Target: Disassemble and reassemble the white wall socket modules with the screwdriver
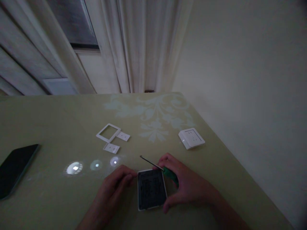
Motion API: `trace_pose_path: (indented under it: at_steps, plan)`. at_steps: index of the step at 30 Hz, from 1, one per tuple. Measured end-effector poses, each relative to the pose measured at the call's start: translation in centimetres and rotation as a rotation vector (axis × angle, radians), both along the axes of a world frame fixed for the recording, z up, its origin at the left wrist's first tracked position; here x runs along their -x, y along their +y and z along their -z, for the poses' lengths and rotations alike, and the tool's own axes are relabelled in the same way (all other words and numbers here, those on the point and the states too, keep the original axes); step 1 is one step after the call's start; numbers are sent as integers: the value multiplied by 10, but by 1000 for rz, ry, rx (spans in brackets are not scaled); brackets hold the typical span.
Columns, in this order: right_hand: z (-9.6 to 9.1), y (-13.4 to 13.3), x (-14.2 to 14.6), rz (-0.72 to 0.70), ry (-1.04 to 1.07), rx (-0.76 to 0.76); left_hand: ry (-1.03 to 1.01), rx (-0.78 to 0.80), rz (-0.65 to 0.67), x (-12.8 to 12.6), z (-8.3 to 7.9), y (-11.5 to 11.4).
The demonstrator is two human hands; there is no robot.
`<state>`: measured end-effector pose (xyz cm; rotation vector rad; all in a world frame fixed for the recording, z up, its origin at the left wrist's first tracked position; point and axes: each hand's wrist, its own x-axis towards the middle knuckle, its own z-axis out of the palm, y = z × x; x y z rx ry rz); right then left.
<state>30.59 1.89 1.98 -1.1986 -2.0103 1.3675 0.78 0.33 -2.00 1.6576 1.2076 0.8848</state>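
A square switch module (pixel 151 189) with a dark open face and white rim lies on the table near the front edge. My left hand (pixel 114 185) touches its left side with curled fingers. My right hand (pixel 185 183) grips its right side and also holds a green-handled screwdriver (pixel 170 174), whose thin shaft points up and left past the module's top edge.
On the green patterned table (pixel 59 121) lie a white square frame (pixel 108 132), two small white rocker plates (pixel 123 136) (pixel 111 148), a complete white socket (pixel 191 138) at right and a dark phone (pixel 14 167) at far left. Curtains and a wall stand behind.
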Motion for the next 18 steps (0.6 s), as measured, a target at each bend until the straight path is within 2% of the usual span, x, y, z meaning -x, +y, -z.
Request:
trace_pose_path:
  at_steps: [3, 6, 18]
  plan:
    - [-3, -2, -1, -68, -42, 21, -26, 50, -16, -1, 2, -2]
    - [-6, -3, 0, -93, -70, 27, -61, 83, 29, -2, 3, -3]
    - [-4, -7, 4, -105, -175, -26, 53, -93, 82, -1, 10, -6]
